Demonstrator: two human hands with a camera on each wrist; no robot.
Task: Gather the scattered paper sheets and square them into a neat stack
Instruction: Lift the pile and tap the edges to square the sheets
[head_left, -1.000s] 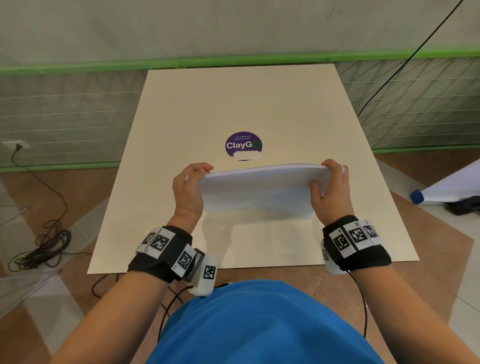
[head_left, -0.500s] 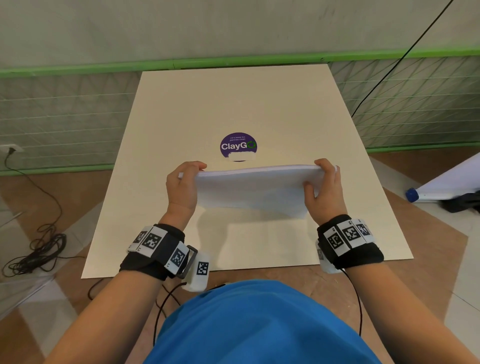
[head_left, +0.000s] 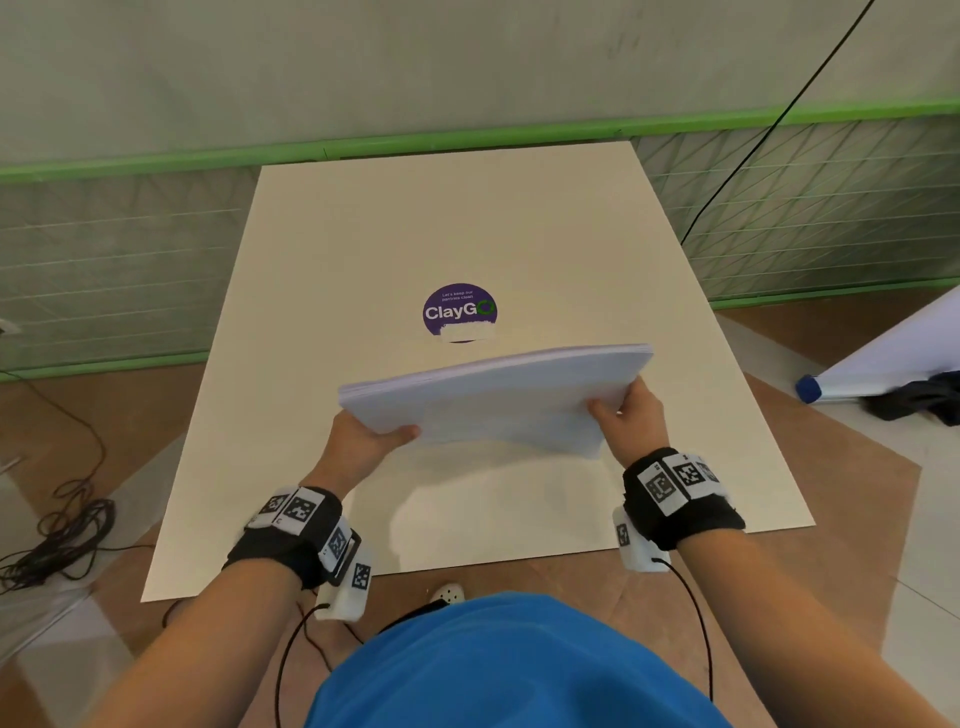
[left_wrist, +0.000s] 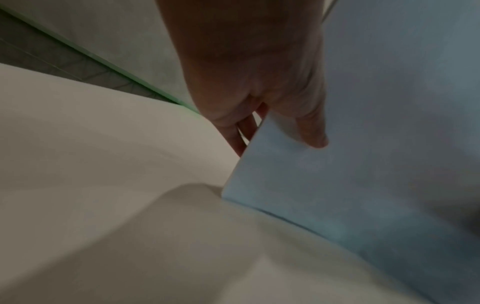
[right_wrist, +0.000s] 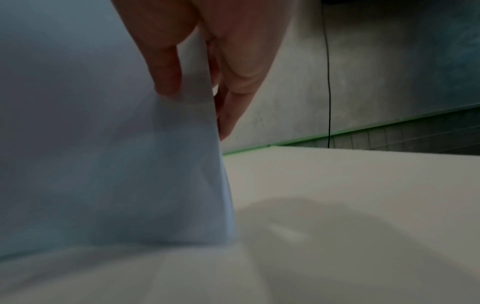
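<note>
A thick stack of white paper sheets (head_left: 498, 395) hangs tilted above the cream board (head_left: 467, 223), its right end higher than its left. My left hand (head_left: 371, 434) pinches the stack's lower left corner, thumb on the near face and fingers behind. My right hand (head_left: 626, 410) pinches the right end the same way. In the left wrist view the thumb (left_wrist: 314, 131) lies on the paper stack (left_wrist: 363, 164). In the right wrist view the thumb (right_wrist: 166, 67) presses the paper stack (right_wrist: 103, 154), whose bottom corner is near the board (right_wrist: 350, 185).
A purple round ClayGo sticker (head_left: 460, 312) sits on the board just beyond the stack. A coil of black cable (head_left: 57, 535) lies on the floor at left. A rolled white sheet with a blue cap (head_left: 810, 387) lies at right. A black cord (head_left: 769, 124) runs down the wall.
The stack has turned from level to slanted: its left end dropped and its right end rose. Both hands shifted from gripping the top edge to pinching the ends lower down.
</note>
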